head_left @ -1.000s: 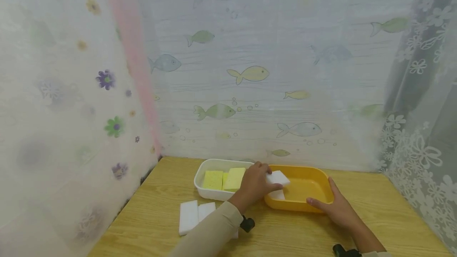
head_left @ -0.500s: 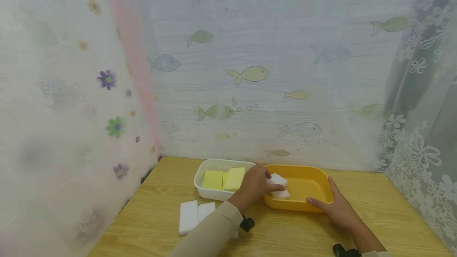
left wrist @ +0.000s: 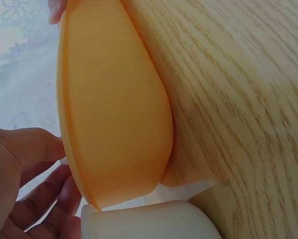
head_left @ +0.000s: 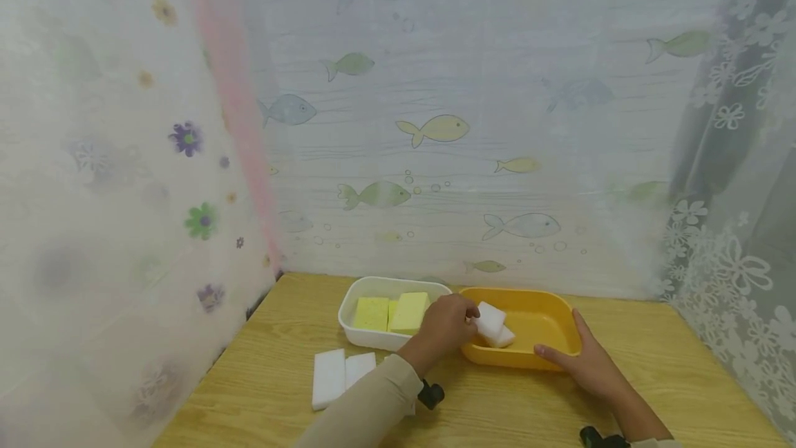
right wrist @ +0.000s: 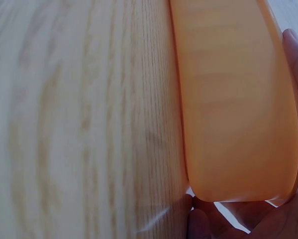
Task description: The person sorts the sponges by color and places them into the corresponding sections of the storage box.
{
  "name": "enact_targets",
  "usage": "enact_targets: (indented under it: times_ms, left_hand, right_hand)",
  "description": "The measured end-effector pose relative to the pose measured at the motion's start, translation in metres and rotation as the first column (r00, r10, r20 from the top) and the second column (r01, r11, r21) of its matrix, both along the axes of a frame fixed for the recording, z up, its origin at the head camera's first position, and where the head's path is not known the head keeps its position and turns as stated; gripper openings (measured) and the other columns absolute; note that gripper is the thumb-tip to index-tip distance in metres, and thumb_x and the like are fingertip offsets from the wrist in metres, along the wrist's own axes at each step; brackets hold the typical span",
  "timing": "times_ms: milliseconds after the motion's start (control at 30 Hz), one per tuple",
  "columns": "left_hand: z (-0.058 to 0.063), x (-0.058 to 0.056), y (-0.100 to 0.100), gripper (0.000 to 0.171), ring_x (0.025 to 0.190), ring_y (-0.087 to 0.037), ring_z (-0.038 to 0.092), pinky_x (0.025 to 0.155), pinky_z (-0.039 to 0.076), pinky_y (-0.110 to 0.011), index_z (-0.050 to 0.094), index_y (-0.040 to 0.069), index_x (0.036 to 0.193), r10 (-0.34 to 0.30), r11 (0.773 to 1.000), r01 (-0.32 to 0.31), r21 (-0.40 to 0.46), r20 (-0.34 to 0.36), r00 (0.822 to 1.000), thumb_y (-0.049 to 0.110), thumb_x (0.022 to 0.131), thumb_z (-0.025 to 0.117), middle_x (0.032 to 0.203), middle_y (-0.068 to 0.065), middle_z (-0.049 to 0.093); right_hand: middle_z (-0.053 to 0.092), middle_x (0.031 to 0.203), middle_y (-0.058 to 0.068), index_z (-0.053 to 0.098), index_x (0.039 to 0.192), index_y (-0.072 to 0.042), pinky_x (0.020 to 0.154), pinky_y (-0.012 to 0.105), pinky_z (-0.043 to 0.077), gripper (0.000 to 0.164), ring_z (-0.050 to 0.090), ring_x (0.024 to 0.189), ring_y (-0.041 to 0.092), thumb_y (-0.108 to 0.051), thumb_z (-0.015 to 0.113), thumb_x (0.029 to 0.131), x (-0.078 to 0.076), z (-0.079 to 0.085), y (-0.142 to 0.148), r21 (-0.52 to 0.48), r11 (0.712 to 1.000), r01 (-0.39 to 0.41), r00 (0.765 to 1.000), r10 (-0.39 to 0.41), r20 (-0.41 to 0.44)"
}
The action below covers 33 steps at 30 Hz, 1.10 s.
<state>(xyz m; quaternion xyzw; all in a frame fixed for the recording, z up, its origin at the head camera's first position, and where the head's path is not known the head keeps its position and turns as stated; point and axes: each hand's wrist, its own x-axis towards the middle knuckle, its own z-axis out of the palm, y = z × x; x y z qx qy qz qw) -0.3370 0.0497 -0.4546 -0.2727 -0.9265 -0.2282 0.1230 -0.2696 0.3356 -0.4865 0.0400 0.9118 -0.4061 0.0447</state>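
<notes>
Across the back, pale fish-print sheeting (head_left: pixel 528 123), with flower-patterned sheeting (head_left: pixel 124 192) down the left. Below, a wood-grained desk (head_left: pixel 634 337). Over its near part, slanting up from the bottom, a beige sleeve (head_left: pixel 367 406) on the left arm. Towards the far edge, an orange container (head_left: pixel 525 361), with a white container (head_left: pixel 354 334) just beside its left end. At the orange container's right end, the right hand (head_left: pixel 587 361), thumb on the near rim, fingers round the outside, holding it. Over its left end, the left hand (head_left: pixel 450 323), fingers loosely bent; impossible to tell whether touching the white blocks (head_left: pixel 491 320) just beside them, one tilted upon another inside the orange container. In the white container, yellow blocks (head_left: pixel 372 314), the right-hand one raised and tilted. On the desk in front, white slabs (head_left: pixel 328 379) side by side, partly hidden by the sleeve. At the wrists, small black devices (head_left: pixel 431 393).
</notes>
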Motion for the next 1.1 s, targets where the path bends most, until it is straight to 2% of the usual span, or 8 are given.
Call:
enact_targets:
  times_ms: [167, 367, 533, 633, 833, 1100]
  left_hand:
    - [0.0016, 0.0019, 0.0008, 0.003, 0.071, -0.002, 0.053, 0.06, 0.045, -0.017, 0.082, 0.023, 0.089, 0.023, 1.0, -0.023, -0.022, -0.008, 1.0, 0.024, 0.091, 0.079, 0.085, 0.011, 0.067]
    - [0.0021, -0.0003, 0.0023, 0.006, 0.074, -0.001, 0.059, 0.063, 0.048, -0.019, 0.081, 0.027, 0.084, 0.03, 0.998, -0.033, -0.047, -0.05, 0.998, 0.031, 0.089, 0.083, 0.086, 0.016, 0.07]
    - [0.0006, -0.0007, 0.0014, 0.012, 0.074, -0.002, 0.059, 0.07, 0.046, -0.027, 0.077, 0.031, 0.077, 0.061, 0.993, -0.067, -0.095, -0.064, 0.996, 0.036, 0.085, 0.085, 0.08, 0.021, 0.069]
    - [-0.0014, -0.0011, 0.0012, 0.011, 0.076, -0.004, 0.057, 0.072, 0.043, -0.029, 0.078, 0.032, 0.079, 0.067, 0.992, -0.074, -0.1, -0.072, 0.995, 0.039, 0.084, 0.085, 0.08, 0.022, 0.07]
    - [-0.0026, -0.0013, 0.0005, 0.016, 0.077, -0.005, 0.054, 0.07, 0.038, -0.025, 0.081, 0.032, 0.086, 0.078, 0.992, -0.087, -0.093, -0.092, 0.993, 0.046, 0.083, 0.086, 0.086, 0.021, 0.071]
    - [0.0027, -0.0003, -0.0068, 0.02, 0.08, -0.005, 0.058, 0.069, 0.038, -0.025, 0.08, 0.031, 0.086, 0.083, 0.993, -0.091, -0.077, -0.1, 0.991, 0.05, 0.081, 0.087, 0.088, 0.02, 0.073]
  right_hand:
    - [-0.002, 0.166, 0.038, -0.029, 0.159, -0.014, 0.116, 0.077, 0.018, 0.125, 0.01, 0.15, 0.062, -0.063, 0.066, 0.094, -0.0005, -0.0003, 0.0002, -0.002, 1.0, -0.007, 1.0, 0.007, -0.002]
    - [-0.002, 0.167, 0.037, -0.03, 0.159, -0.016, 0.116, 0.076, 0.017, 0.127, 0.009, 0.151, 0.061, -0.064, 0.067, 0.093, 0.0, -0.0014, 0.0011, -0.015, 1.0, 0.001, 1.0, -0.001, 0.002]
    - [-0.003, 0.167, 0.037, -0.028, 0.16, -0.015, 0.116, 0.077, 0.016, 0.127, 0.009, 0.151, 0.061, -0.063, 0.068, 0.093, 0.001, -0.0021, 0.0008, -0.031, 1.0, 0.003, 1.0, -0.003, 0.009]
    - [-0.002, 0.167, 0.037, -0.027, 0.161, -0.014, 0.117, 0.076, 0.016, 0.127, 0.009, 0.151, 0.06, -0.064, 0.068, 0.092, 0.0002, -0.003, 0.0013, -0.034, 0.999, 0.007, 1.0, -0.007, 0.011]
    - [-0.002, 0.167, 0.037, -0.028, 0.161, -0.015, 0.116, 0.077, 0.018, 0.126, 0.01, 0.15, 0.061, -0.065, 0.067, 0.093, -0.0004, -0.0029, 0.0017, -0.015, 1.0, 0.004, 1.0, -0.004, 0.006]
    - [-0.002, 0.167, 0.038, -0.028, 0.16, -0.015, 0.116, 0.077, 0.018, 0.127, 0.01, 0.15, 0.062, -0.065, 0.067, 0.092, 0.0002, -0.0009, 0.0013, -0.01, 1.0, 0.007, 1.0, -0.007, 0.008]
